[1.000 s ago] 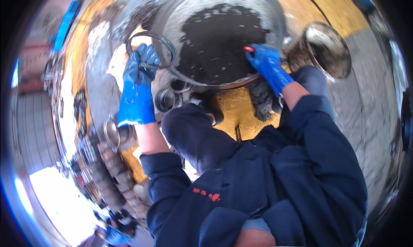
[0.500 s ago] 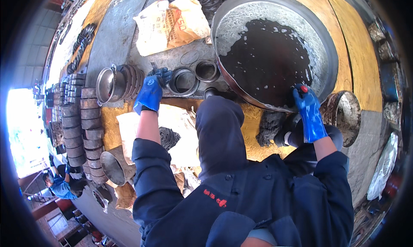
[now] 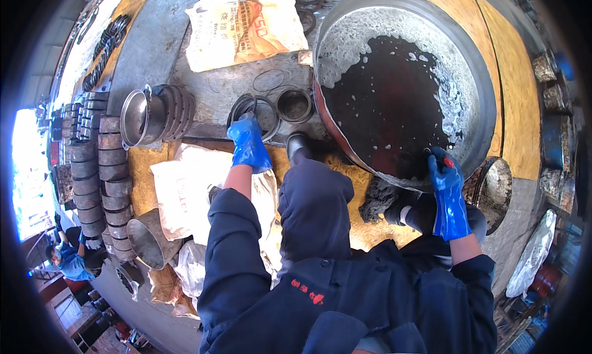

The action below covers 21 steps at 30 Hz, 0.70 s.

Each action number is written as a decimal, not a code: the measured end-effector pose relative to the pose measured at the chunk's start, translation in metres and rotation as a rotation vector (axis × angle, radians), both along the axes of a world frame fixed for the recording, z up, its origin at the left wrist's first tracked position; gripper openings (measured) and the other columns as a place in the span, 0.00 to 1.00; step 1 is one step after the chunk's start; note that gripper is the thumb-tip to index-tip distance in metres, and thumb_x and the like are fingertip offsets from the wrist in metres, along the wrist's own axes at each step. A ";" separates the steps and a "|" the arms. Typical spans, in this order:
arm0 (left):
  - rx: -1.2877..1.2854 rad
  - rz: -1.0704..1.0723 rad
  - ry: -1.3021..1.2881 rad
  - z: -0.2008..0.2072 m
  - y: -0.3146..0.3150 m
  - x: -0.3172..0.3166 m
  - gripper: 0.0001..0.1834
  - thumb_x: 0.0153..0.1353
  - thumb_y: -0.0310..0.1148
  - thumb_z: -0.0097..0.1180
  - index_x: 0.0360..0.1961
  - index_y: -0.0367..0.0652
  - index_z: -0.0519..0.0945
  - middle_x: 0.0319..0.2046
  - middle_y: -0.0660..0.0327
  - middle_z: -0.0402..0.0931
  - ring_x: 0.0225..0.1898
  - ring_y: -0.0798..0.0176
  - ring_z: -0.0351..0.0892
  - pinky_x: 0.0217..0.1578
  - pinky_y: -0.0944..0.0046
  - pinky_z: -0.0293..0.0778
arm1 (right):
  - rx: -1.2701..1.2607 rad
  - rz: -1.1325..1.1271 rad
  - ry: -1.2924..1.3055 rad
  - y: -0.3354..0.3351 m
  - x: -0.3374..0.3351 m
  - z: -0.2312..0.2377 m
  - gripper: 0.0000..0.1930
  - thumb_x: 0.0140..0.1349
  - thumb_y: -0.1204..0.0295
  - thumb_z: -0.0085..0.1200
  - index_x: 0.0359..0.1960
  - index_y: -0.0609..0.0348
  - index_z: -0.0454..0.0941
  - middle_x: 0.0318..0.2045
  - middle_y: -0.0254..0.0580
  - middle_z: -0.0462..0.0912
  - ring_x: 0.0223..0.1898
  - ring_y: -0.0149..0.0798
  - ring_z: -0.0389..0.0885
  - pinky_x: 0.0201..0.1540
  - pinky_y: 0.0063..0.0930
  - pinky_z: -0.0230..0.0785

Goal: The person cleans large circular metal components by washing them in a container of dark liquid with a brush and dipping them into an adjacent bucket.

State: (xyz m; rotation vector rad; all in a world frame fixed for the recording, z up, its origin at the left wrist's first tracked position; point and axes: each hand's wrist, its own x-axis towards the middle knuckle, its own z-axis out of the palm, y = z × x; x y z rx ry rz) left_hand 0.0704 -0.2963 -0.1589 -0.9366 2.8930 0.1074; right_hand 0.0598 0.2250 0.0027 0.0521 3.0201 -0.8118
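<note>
My left hand (image 3: 248, 141), in a blue rubber glove, is closed at the near side of a dark metal ring (image 3: 237, 105). That ring overlaps a second metal ring (image 3: 267, 116) on the floor, and a smaller round metal collar (image 3: 295, 105) stands to the right. My right hand (image 3: 446, 175), gloved the same way, is closed at the near right rim of a large round basin (image 3: 322, 101). A small red end shows at its fingers; the rest of what it holds is hidden. Dark liquid with pale foam (image 3: 394, 101) covers the basin's bottom.
A printed paper sack (image 3: 246, 30) lies beyond the rings. Far left are a metal pot (image 3: 140, 118) and stacked metal cylinders (image 3: 86, 184). A dirty bucket (image 3: 496, 187) stands right of the basin. Dark rags (image 3: 377, 200) lie below it. Another person (image 3: 71, 261) is at far left.
My left hand has come right and nearer, to the rings, and one ring now lies askew over another. My right hand stays by the basin rim. The view has shifted slightly.
</note>
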 end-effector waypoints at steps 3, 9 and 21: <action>-0.096 -0.064 -0.030 -0.011 0.004 0.008 0.07 0.56 0.36 0.55 0.31 0.49 0.83 0.27 0.53 0.84 0.31 0.45 0.86 0.29 0.47 0.79 | -0.020 0.011 0.037 0.002 0.000 -0.008 0.13 0.60 0.65 0.60 0.45 0.52 0.83 0.41 0.44 0.85 0.43 0.43 0.84 0.44 0.33 0.76; 0.225 0.043 -0.224 -0.016 0.012 0.000 0.20 0.64 0.50 0.48 0.47 0.51 0.82 0.46 0.48 0.81 0.48 0.43 0.80 0.46 0.45 0.76 | -0.073 -0.012 0.011 0.001 0.000 -0.010 0.13 0.59 0.67 0.60 0.45 0.55 0.83 0.41 0.45 0.85 0.42 0.41 0.85 0.46 0.31 0.76; 0.218 -0.029 -0.251 0.014 0.046 -0.008 0.20 0.55 0.44 0.58 0.48 0.50 0.83 0.45 0.55 0.83 0.47 0.50 0.83 0.45 0.50 0.77 | -0.089 -0.010 -0.040 0.012 -0.002 -0.016 0.14 0.60 0.67 0.60 0.47 0.57 0.82 0.41 0.44 0.86 0.42 0.39 0.85 0.45 0.29 0.75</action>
